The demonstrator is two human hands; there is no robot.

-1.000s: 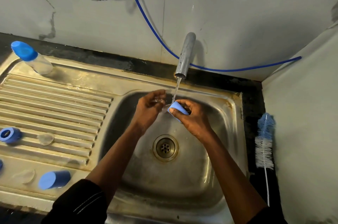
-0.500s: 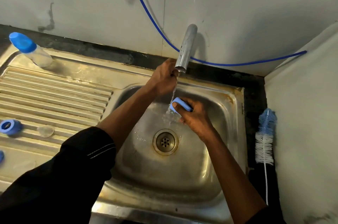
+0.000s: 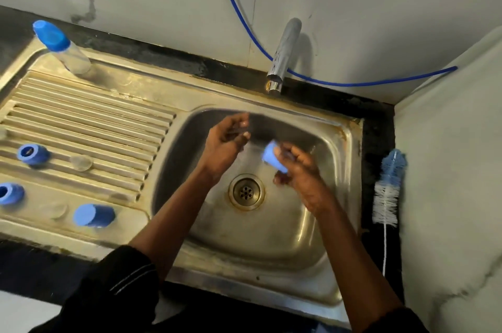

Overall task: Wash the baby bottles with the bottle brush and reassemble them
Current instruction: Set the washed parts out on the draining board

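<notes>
1. Gripping a blue cap point(image 3: 273, 157): right hand point(image 3: 304, 175), fingers and thumb curled round it, above the sink basin point(image 3: 350, 142), just beyond the drain point(image 3: 245, 191).
2. Left hand point(image 3: 225, 142): beside the cap but apart from it, fingers loosely curled, nothing seen in them (motion-blurred).
3. Tap point(image 3: 284, 55): at the back rim, above both hands.
4. Capped bottle point(image 3: 68, 52): clear body, blue top, standing at the drainboard's point(image 3: 95, 120) back left corner.
5. Two blue collar rings point(image 3: 32, 153) point(image 3: 9, 192): on the drainboard, left side, apart from each other.
6. Second blue cap point(image 3: 93, 215): lying on its side at the drainboard's front.
7. Two clear teats point(image 3: 81, 162) point(image 3: 53, 210): one on the ribs, one near the lying cap (faint).
8. Bottle brush point(image 3: 388, 188): on the dark counter right of the sink, against the wall, bristle end away from the person.
9. Blue hose point(image 3: 244, 20): along the wall behind the tap.
</notes>
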